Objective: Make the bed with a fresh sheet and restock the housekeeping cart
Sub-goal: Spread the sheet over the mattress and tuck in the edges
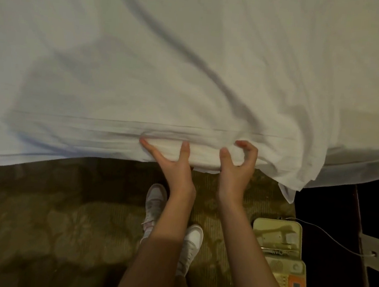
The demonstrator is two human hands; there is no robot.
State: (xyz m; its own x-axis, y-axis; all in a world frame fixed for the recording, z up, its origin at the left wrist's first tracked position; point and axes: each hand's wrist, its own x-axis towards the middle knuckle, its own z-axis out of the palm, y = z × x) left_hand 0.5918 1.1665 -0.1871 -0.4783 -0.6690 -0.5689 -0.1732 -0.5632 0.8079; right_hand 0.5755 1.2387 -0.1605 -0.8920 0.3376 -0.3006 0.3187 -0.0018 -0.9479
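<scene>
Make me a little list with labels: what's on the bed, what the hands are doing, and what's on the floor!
bed: white sheet, wrinkled, edge hanging over the side
left hand: fingers spread, pressing the sheet edge
right hand: fingers curled at the sheet
floor: patterned carpet, an old phone, two pale shoes
</scene>
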